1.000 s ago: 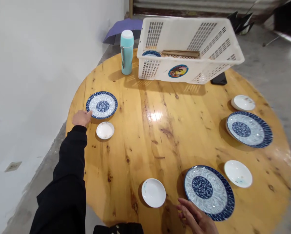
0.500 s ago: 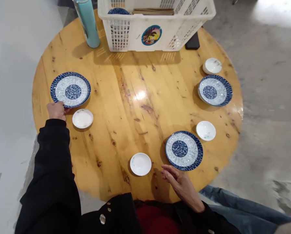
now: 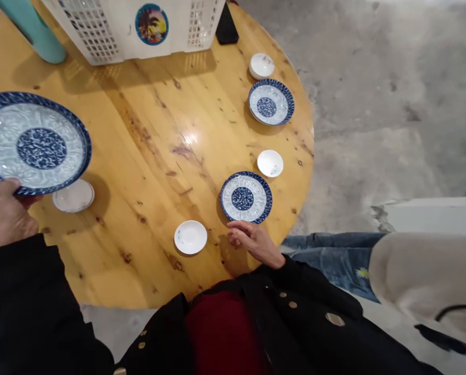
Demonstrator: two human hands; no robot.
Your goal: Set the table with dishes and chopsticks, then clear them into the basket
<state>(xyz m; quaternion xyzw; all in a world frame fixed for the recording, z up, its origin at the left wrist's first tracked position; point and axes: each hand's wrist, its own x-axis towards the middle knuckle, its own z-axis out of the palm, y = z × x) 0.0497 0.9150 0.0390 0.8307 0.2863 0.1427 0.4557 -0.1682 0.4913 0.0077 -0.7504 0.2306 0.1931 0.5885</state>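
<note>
Blue-and-white plate (image 3: 33, 140) held above round wooden table (image 3: 147, 156), rim pinched firmly by L hand (image 3: 6, 211), over white saucer (image 3: 73, 196); rim pinch keeps it steady. R hand (image 3: 254, 240) open, fingers loosely curled, empty, just beside 2nd plate (image 3: 246, 198).

Left hand (image 3: 4, 214) raised in a grip — right hand (image 3: 252, 240) loosely curled.
</note>
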